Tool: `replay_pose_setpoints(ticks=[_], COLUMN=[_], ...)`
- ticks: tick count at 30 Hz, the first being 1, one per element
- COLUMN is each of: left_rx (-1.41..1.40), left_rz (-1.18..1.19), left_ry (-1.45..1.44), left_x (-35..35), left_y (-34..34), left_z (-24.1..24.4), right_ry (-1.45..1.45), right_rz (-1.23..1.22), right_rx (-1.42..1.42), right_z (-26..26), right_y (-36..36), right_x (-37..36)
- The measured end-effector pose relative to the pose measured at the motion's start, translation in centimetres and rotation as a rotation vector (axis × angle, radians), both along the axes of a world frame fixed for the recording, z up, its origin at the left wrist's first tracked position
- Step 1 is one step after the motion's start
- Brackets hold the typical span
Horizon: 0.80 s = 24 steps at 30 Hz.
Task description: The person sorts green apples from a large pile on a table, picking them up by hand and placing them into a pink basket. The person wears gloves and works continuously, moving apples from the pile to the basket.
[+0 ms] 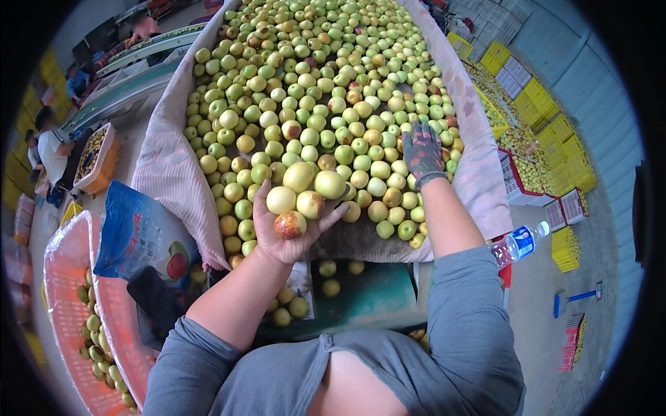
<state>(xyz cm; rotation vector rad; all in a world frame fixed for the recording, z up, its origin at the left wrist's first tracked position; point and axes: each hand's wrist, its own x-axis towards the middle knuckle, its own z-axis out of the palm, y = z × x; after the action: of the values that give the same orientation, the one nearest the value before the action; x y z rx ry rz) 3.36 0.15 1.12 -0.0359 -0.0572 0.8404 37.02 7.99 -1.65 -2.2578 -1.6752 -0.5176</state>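
A heap of round green-yellow jujube-like fruits (312,112) covers the sloping table before me, some with brown-red patches. My bare left hand (283,247) is turned palm up at the near edge. It cradles several larger pale fruits (298,177), one of them largely brown-russet (290,225). At the right side of the heap, my right hand (424,153) wears a dark patterned glove. It lies palm down on the fruits with fingers somewhat spread; what is under the palm is hidden. A pink ribbed cloth (171,140) lines the table's raised sides.
Below the heap's near edge is a green surface (369,299) with a few fruits. At left stand a blue printed bag (138,234) and an orange lined basket (65,307). A plastic bottle (520,243) is by my right arm. People and conveyors (125,88) occupy the far left.
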Motion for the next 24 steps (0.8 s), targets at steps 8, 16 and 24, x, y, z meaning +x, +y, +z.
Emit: replay_pose_setpoints(ticks=[8,16,24], left_rx=[0.05,0.04,0.016], left_rz=[-0.002,0.151,0.307], left_ry=[-0.031,0.064,0.067], left_x=[-0.8,-3.5,-7.9], left_y=[0.0,-2.6,-10.4], left_z=[0.7,3.7,4.7], right_ry=[0.161,0.108,0.279], right_rz=[0.177,0.141,0.125], right_rx=[0.141,-0.141,0.087], right_z=[-0.6,3.1,3.9], right_y=[-2.1,-3.0,-3.6], right_x=[-1.2,-1.9,-2.9])
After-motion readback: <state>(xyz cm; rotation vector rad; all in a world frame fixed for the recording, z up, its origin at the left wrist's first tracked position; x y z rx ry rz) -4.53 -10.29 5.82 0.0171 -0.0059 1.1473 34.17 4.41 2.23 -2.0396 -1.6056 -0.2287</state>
